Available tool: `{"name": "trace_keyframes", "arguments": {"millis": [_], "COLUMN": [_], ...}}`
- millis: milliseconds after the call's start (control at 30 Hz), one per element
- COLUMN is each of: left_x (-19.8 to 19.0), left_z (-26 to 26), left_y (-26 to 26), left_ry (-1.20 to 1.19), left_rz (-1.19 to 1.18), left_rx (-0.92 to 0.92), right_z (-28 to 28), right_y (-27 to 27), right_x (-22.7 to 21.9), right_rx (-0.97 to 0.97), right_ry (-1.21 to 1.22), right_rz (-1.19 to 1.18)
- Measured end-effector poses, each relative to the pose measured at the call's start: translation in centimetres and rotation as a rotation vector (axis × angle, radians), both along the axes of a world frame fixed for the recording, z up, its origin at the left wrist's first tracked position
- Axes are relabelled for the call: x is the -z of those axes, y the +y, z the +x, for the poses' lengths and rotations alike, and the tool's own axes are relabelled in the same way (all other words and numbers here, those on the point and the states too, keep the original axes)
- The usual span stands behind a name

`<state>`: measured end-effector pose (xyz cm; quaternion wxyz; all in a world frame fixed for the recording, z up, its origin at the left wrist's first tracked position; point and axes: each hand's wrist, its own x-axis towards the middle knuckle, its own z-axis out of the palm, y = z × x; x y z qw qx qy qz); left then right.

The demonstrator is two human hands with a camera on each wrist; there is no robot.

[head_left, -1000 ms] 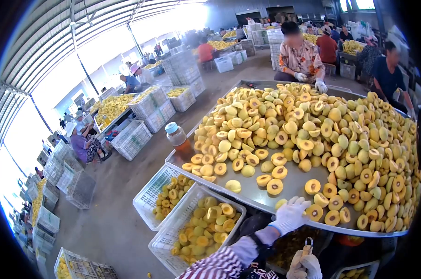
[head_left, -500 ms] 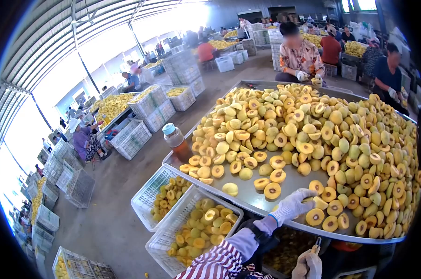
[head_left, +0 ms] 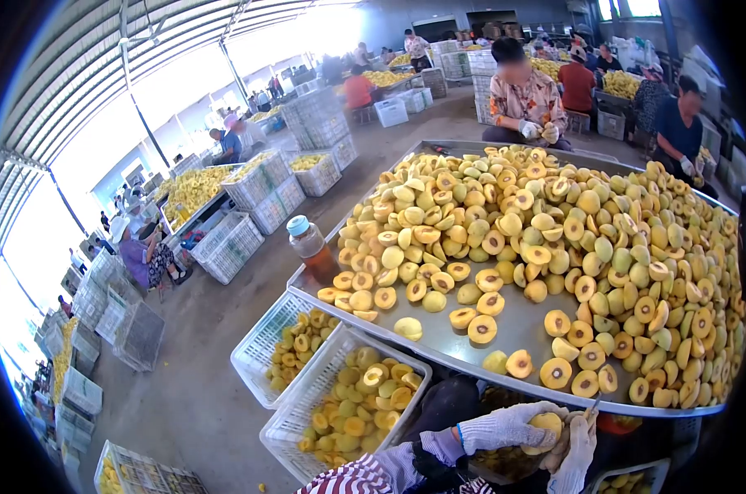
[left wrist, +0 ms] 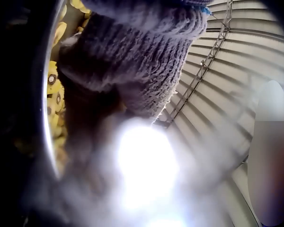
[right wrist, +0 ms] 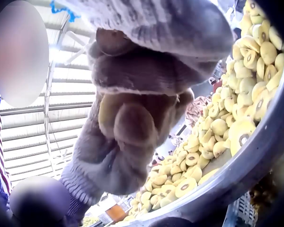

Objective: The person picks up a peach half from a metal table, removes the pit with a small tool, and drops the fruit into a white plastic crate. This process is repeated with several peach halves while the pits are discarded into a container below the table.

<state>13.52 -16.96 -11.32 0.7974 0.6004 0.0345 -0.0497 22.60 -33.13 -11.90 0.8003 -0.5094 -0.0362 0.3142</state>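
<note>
In the head view, my gloved left hand [head_left: 505, 428] grips a yellow peach half [head_left: 544, 430] just in front of the metal table's near edge. Right beside it is my gloved right hand [head_left: 575, 453], curled around a small pitting tool [head_left: 595, 403] whose metal end sticks up past the fingers. The right wrist view looks up at both gloves: the left thumb presses across the peach half [right wrist: 110, 111], and the right glove [right wrist: 156, 61] is just above. Dark and glare cover much of the left wrist view, where ribbed glove [left wrist: 132, 52] fills the top.
A large heap of peach halves [head_left: 603, 247] covers much of the metal table [head_left: 513, 329]. A bottle [head_left: 311, 247] stands at its left corner. White crates [head_left: 286, 445] of fruit stand below left. Across the table, a person [head_left: 525, 103] works with gloved hands.
My left hand has come off the table edge, down and to the right, and now holds a peach half. The right hand has risen slightly to meet it.
</note>
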Motion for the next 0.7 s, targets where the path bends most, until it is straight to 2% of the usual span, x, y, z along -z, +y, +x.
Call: {"name": "trace_keyframes", "arguments": {"millis": [33,100,133,200,267,333,400,467,500,567,667,700], "left_x": [-0.2,-0.7,-0.2,-1.2,-3.1,-3.3,-3.9,-2.9,-2.5,-2.6,-3.4,-3.6], "left_z": [-0.2,-0.7,-1.0,-1.3,-1.7,-1.4,-1.2,-1.1,-0.9,-0.9,-0.9,-0.9], "left_y": [-0.1,-0.3,-0.4,-0.2,0.2,0.5,-0.7,-0.9,-1.2,-1.6,-2.3,-2.6], "left_ry": [0.006,0.021,-0.015,-0.16,-0.016,-0.026,-0.039,-0.088,-0.078,-0.028,-0.096,-0.08], "left_rz": [-0.023,-0.077,-0.328,-0.51,-0.406,-0.518,-0.475,-0.581,-0.589,-0.583,-0.388,-0.411], "left_rx": [-0.071,-0.205,-0.321,-0.444,-0.503,-0.494,-0.571,-0.532,-0.551,-0.597,-0.583,-0.6], "right_z": [-0.1,-0.6,-1.0,-1.9,-2.8,-3.6,-4.1,-4.0,-3.7,-3.9,-4.0,-3.9], "right_y": [-0.4,-0.2,-0.3,-0.5,-0.6,-0.6,-0.7,-0.8,-0.7,-0.8,-1.0,-1.0], "right_x": [-1.3,-2.2,-2.7,-4.5,-5.7,-6.8,-6.0,-5.1,-6.2,-6.2,-5.8,-6.0], "right_rx": [-0.092,-0.13,-0.143,-0.227,-0.322,-0.411,-0.46,-0.544,-0.609,-0.567,-0.533,-0.531], "right_ry": [0.033,-0.062,-0.101,-0.019,0.024,0.054,-0.112,-0.377,-0.321,-0.372,-0.413,-0.415], "right_rz": [0.017,-0.094,-0.157,-0.204,-0.245,-0.249,-0.352,-0.594,-0.676,-0.654,-0.615,-0.62]}}
